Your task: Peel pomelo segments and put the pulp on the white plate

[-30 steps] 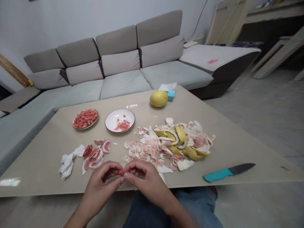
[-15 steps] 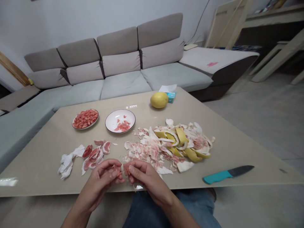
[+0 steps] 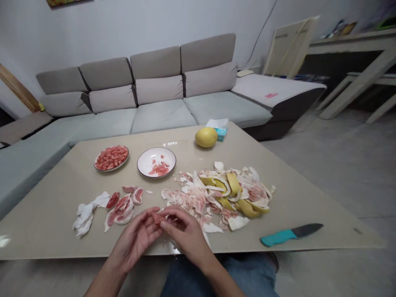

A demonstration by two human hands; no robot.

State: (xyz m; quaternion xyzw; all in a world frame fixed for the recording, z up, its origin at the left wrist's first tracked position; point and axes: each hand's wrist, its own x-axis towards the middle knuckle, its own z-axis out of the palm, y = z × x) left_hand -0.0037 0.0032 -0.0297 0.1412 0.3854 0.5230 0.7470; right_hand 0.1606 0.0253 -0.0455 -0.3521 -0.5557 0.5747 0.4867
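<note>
Over the near edge of the table my right hand (image 3: 188,237) pinches a small pink piece of pomelo flesh (image 3: 158,218) between thumb and fingers. My left hand (image 3: 137,237) is cupped beside it, palm showing and fingers extended, with fingertips close to the piece. Beyond the left hand lie several pomelo segments (image 3: 124,208) with pale membrane on them. A white plate (image 3: 145,159) holds a few loose bits of flesh, and a second plate (image 3: 96,166) on the left is heaped with them. Peel and membrane scraps (image 3: 192,197) spread out right of centre.
A knife (image 3: 280,237) with a teal handle lies at the near right, blade pointing right. A whole yellow pomelo (image 3: 206,137) stands by a blue tissue pack (image 3: 221,134) at the far edge. Crumpled white tissue (image 3: 85,216) lies left. A grey sofa (image 3: 161,113) stands behind the table.
My left hand has opened from its pinch, its palm now showing. The right hand has shifted slightly left with the pomelo flesh. The view has tilted up a little.
</note>
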